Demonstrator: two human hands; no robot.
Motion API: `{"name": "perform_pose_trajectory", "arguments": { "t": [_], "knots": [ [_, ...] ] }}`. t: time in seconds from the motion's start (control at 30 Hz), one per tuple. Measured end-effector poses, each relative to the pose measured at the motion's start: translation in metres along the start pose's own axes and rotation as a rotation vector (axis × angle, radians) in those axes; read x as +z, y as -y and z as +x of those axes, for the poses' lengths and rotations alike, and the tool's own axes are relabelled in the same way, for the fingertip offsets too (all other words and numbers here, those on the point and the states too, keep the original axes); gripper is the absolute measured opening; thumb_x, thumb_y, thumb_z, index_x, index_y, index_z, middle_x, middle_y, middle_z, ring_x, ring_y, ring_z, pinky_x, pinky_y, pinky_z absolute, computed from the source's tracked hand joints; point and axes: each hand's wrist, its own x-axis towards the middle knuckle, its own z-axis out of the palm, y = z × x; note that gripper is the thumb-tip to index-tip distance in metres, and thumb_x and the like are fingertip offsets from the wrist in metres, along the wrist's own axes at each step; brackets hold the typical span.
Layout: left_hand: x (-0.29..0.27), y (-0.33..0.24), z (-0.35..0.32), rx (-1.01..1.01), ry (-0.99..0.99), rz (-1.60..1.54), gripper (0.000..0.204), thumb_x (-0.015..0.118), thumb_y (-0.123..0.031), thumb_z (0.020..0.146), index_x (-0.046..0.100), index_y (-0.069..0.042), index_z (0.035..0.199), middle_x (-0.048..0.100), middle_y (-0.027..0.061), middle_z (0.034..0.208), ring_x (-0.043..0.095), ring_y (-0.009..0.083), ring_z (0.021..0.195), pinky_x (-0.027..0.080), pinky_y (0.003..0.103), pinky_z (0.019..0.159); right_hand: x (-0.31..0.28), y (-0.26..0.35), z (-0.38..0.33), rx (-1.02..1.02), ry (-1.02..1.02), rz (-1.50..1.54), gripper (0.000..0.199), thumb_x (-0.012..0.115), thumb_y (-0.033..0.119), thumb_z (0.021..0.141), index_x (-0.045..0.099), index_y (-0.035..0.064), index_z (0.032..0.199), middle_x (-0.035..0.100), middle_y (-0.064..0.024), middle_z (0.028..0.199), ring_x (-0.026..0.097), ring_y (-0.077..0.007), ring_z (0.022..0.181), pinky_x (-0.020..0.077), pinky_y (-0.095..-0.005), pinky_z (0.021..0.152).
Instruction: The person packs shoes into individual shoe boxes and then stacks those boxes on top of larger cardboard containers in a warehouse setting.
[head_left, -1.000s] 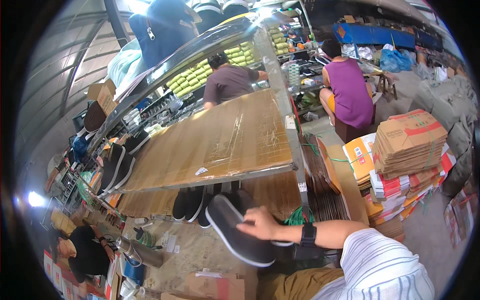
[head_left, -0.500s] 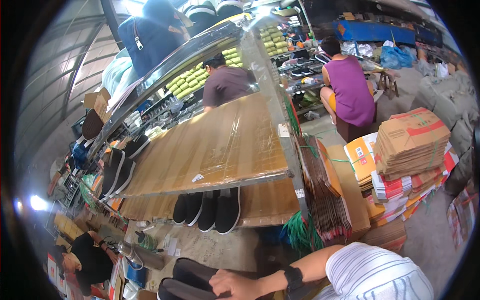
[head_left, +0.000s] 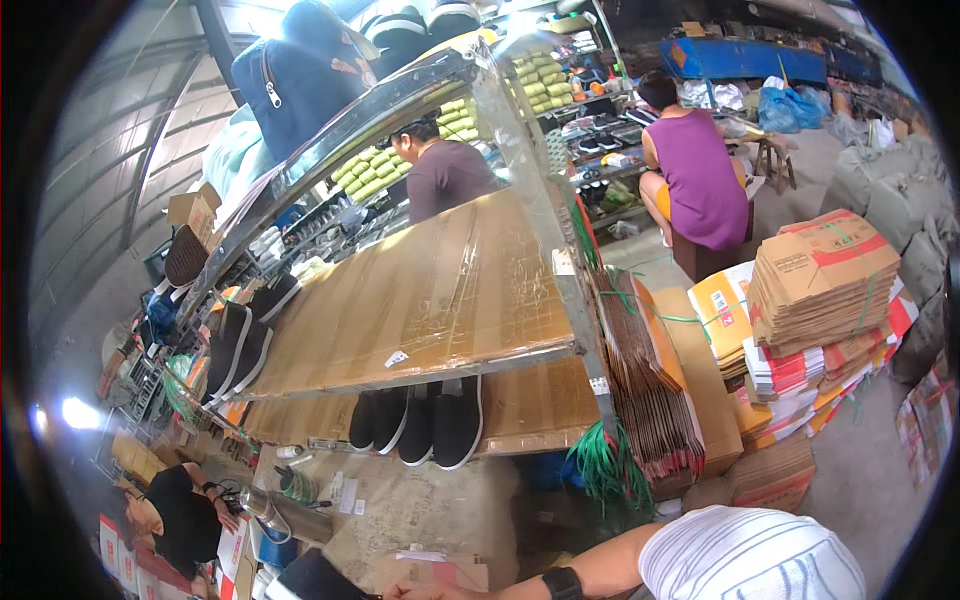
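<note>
My right hand (head_left: 425, 592) reaches left along the bottom edge of the view, a black band on its wrist. Its fingers close on a black slip-on shoe (head_left: 312, 578) with a white sole, and the frame edge cuts both off. Above them, a row of black slip-on shoes (head_left: 420, 425) stands on the lower cardboard-lined shelf (head_left: 530, 410) of a metal rack. A few more black shoes (head_left: 235, 345) lie at the left end of the upper shelf (head_left: 430, 300). My left hand is out of view.
Flat cartons (head_left: 650, 390) and green straps (head_left: 605, 465) lean at the rack's right end, beside tied stacks of cardboard (head_left: 820, 280). One person in purple (head_left: 700, 180) sits behind, another in brown (head_left: 445, 175) stands at the rack, a third (head_left: 185, 515) crouches lower left.
My right hand has dropped from in front of the lower shelf to the bottom edge, carrying the black shoe down and left. The view has tilted slightly.
</note>
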Motion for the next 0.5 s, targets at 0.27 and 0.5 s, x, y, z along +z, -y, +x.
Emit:
{"name": "perform_pose_trajectory", "arguments": {
  "t": [0.27, 0.5],
  "knots": [
    [-0.033, -0.016, 0.018, 0.756, -0.392, 0.684, 0.031, 0.061, -0.015, 0.093, 0.059, 0.006, 0.116, 0.061, 0.0198, 0.11, 0.058, 0.0333, 0.1, 0.047, 0.04, 0.088, -0.035, -0.043, -0.017, 0.236, -0.29, -0.016, 0.028, 0.065, 0.027, 0.092, 0.054, 0.007, 0.076, 0.05, -0.0005, 0.072, 0.047, -0.0102, 0.071, 0.0406, -0.0292, 0.064],
    [-0.08, 0.051, 0.025, 0.663, 0.037, 1.074, 0.029, 0.064, -0.025, 0.09, 0.068, -0.004, 0.109, 0.061, 0.0184, 0.103, 0.06, 0.0349, 0.095, 0.049, 0.041, 0.083, 0.016, -0.03, 0.012, -0.068, 0.089, -0.217, 0.026, 0.068, 0.025, 0.089, 0.065, -0.0012, 0.092, 0.067, -0.0152, 0.103, 0.063, -0.0243, 0.093, 0.0488, -0.0346, 0.081]
  ]
}}
